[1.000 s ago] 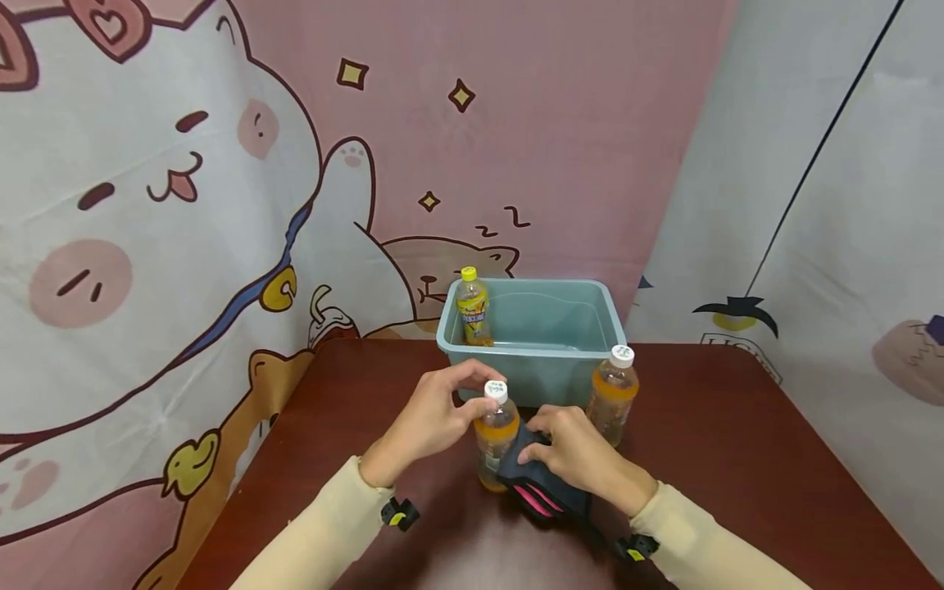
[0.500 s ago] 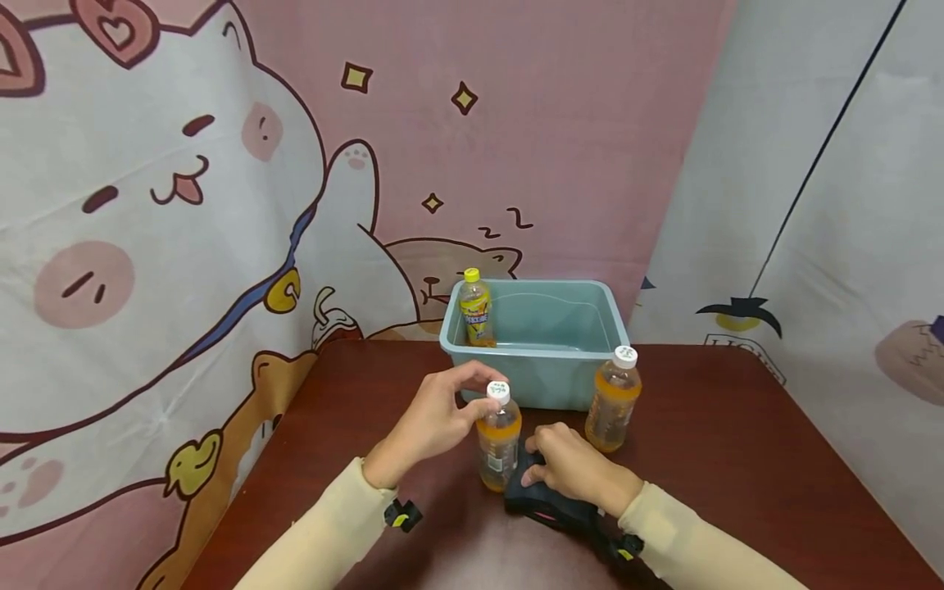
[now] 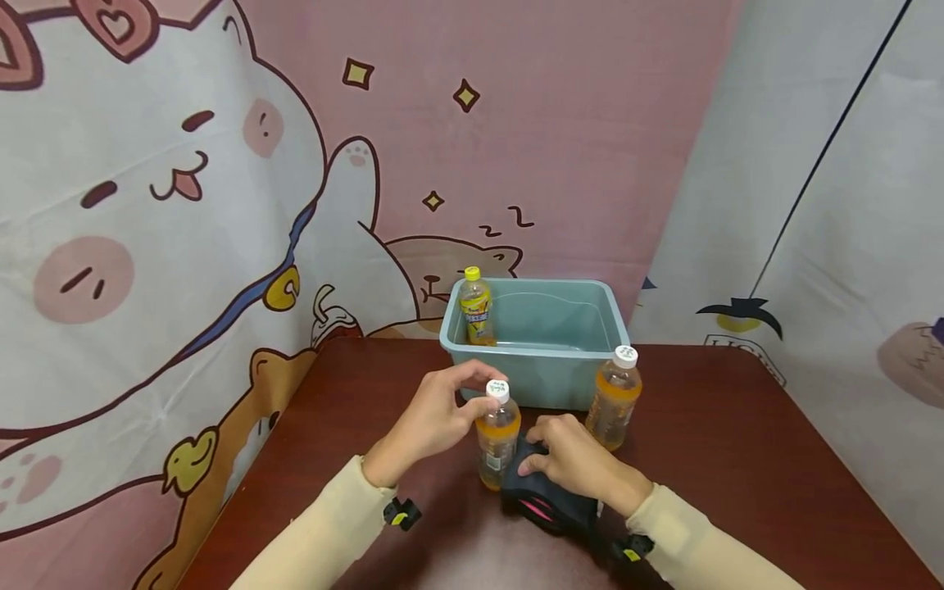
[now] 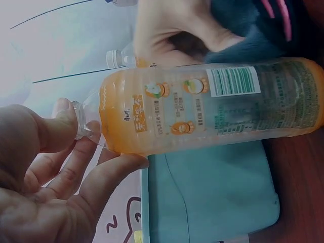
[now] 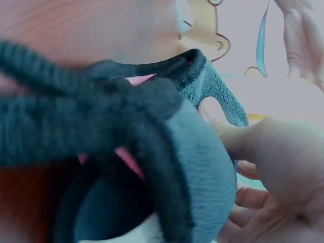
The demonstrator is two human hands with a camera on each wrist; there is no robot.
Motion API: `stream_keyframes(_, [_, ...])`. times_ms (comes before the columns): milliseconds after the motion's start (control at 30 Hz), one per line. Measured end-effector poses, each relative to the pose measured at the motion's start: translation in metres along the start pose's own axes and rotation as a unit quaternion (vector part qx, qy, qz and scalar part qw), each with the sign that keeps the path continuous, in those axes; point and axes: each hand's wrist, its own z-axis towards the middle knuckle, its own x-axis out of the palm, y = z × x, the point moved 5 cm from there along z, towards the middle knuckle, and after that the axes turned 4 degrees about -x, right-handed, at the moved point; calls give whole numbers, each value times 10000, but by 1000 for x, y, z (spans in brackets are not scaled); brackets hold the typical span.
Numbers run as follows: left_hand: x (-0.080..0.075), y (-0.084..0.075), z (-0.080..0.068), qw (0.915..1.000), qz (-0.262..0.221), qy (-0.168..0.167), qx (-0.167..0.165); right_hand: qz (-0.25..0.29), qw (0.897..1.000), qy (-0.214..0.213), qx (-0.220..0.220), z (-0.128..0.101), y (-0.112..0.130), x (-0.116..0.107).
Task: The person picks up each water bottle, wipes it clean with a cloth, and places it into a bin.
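Note:
My left hand [image 3: 438, 414] pinches a clear plastic drink bottle [image 3: 497, 449] at its neck, just under the white cap, with thumb and fingers. The bottle stands upright on the table and has orange printing and a barcode, as the left wrist view shows. Right beside it, my right hand [image 3: 578, 459] grips a dark blue-grey fleecy cloth [image 5: 202, 152] with black edging and pink showing inside its folds. In the right wrist view the thumb presses on the cloth, and black edging crosses close to the lens. The cloth overlaps the bottle's lower side in the head view.
A second white-capped orange bottle [image 3: 614, 401] stands to the right, by the front corner of a pale blue-green plastic bin [image 3: 531, 381]. Inside the bin, at its left end, is a yellow-capped bottle [image 3: 475, 311]. Cartoon-printed cloth walls [image 3: 590, 123] border the dark red table [image 3: 737, 459].
My right hand and the cloth first dropped back toward me along the bottle's side, then rose slightly. My left hand keeps its hold on the bottle, which stays in place.

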Motion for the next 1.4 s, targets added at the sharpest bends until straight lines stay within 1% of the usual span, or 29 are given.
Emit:
stream_keyframes(267, [-2, -1, -1, 10000, 3, 14, -26, 203, 9989, -381, -187, 4, 16, -24])
stream_keyframes(533, [-3, 2, -3, 9999, 74, -50, -87, 86, 9966, -714, -408, 8, 29, -41])
stream_keyframes(667, [-3, 2, -3, 9999, 96, -96, -105, 93, 9946, -925, -451, 11, 33, -49])
stream_keyframes(800, [-2, 1, -2, 9998, 138, -119, -55, 110, 9933, -1058, -447, 14, 38, -59])
stream_keyframes(967, [-1, -2, 0, 9998, 168, -118, 9, 196, 9922, -1185, -342, 18, 47, -70])
stream_keyframes(1100, [0, -3, 0, 9997, 176, -149, 26, 231, 9917, -1236, -274, 21, 52, -73])
stream_keyframes(1400, [1, -2, -1, 9992, 310, -222, 73, 151, 9942, -1065, -91, 24, 53, -72])
